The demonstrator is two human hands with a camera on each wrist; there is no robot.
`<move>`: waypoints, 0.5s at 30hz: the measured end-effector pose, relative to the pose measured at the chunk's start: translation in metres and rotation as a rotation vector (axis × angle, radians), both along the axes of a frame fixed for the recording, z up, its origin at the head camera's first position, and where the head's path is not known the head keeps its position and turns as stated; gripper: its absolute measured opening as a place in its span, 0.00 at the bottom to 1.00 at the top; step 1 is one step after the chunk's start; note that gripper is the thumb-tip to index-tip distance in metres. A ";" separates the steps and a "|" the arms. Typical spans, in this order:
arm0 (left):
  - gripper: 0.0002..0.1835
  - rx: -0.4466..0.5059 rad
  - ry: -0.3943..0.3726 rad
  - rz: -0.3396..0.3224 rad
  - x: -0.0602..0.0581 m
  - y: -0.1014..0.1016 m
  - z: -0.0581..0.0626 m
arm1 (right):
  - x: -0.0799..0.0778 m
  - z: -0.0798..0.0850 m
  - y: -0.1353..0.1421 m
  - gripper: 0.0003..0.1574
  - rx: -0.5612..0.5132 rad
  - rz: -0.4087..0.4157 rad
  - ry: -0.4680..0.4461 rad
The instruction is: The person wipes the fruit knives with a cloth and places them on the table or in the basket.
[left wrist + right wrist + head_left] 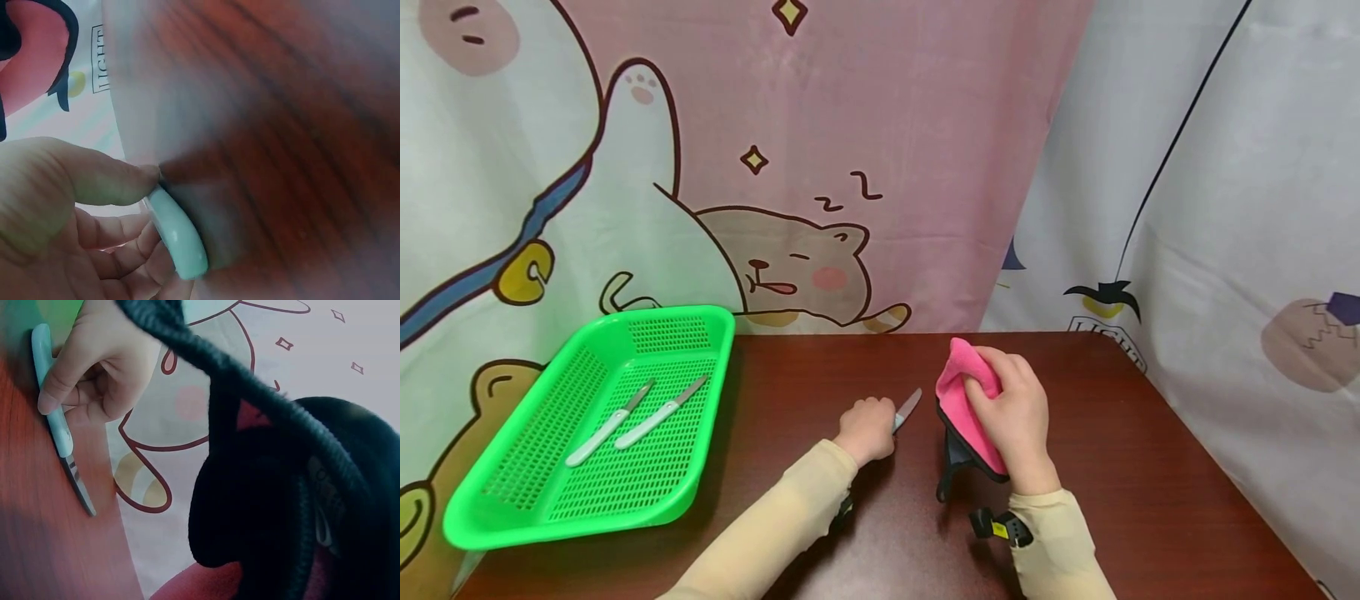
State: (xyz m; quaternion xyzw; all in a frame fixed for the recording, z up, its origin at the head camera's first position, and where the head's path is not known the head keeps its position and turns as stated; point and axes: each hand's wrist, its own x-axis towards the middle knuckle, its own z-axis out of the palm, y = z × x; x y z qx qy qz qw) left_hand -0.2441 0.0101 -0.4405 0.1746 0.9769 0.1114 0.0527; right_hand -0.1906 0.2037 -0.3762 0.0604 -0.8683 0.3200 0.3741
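While a printed curtain (925, 108) hangs behind the far edge of your desk (1120, 467), the green basket (572, 527) stands along the desk's left edge, hiding the far left corner from the head view. Right of the desk's middle, your right hand (1011, 408) grips the pink cloth (957, 402), thumb across its face and fingers bent over its upper side; black edging borders the cloth, and a dark part hangs below. Nearer the middle, your left hand (868, 429) is closed in a pinch on the held knife (60, 434): the thumb presses one side of the pale handle, curled fingers lie behind it, and the butt shows past them. The blade extends beyond your fingertips, pointing toward the far edge and a little right, near the cloth but apart from it. You cannot tell whether this knife touches the desk. In the basket lie a left knife (611, 423) and a right knife (661, 412), side by side, blades aimed toward the desk's far edge.
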 end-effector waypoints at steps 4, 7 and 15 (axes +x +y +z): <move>0.09 0.012 -0.031 -0.006 -0.001 -0.002 0.002 | 0.000 0.000 0.000 0.25 -0.003 0.000 -0.001; 0.06 0.018 -0.073 -0.015 -0.002 -0.004 0.005 | 0.000 0.000 0.001 0.26 -0.004 0.000 -0.001; 0.02 0.033 -0.102 -0.045 -0.003 -0.008 0.014 | 0.000 0.001 0.002 0.25 -0.004 0.000 -0.001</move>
